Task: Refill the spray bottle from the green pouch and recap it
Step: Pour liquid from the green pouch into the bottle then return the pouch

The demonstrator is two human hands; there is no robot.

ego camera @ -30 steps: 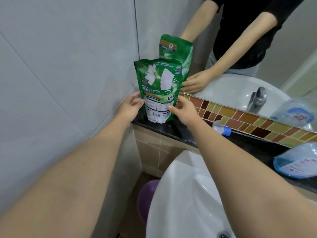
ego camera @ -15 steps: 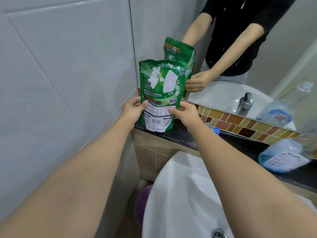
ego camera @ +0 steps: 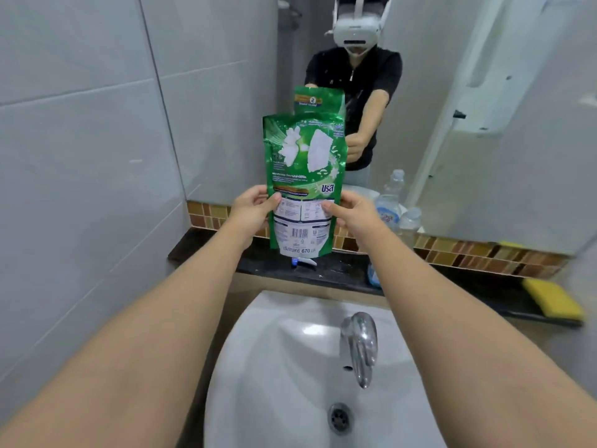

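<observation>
The green pouch (ego camera: 303, 163) is upright in the air in front of the mirror, its bottom edge just above the black ledge (ego camera: 206, 253). My left hand (ego camera: 252, 208) grips its left side and my right hand (ego camera: 352, 215) grips its right side, thumbs on the white label. The clear spray bottle (ego camera: 409, 223) with blue liquid stands uncapped on the ledge, mostly hidden behind my right forearm. Its white and blue spray cap (ego camera: 303, 262) lies on the ledge below the pouch.
A white sink (ego camera: 274, 367) with a chrome faucet (ego camera: 358, 347) sits below the ledge. A yellow sponge (ego camera: 552, 297) lies at the ledge's right end. The tiled wall is close on the left, and the mirror reflects the pouch and bottle.
Both hands have lifted the pouch off the ledge's left corner and carried it rightward to above the sink's centre. The view has swung right and up.
</observation>
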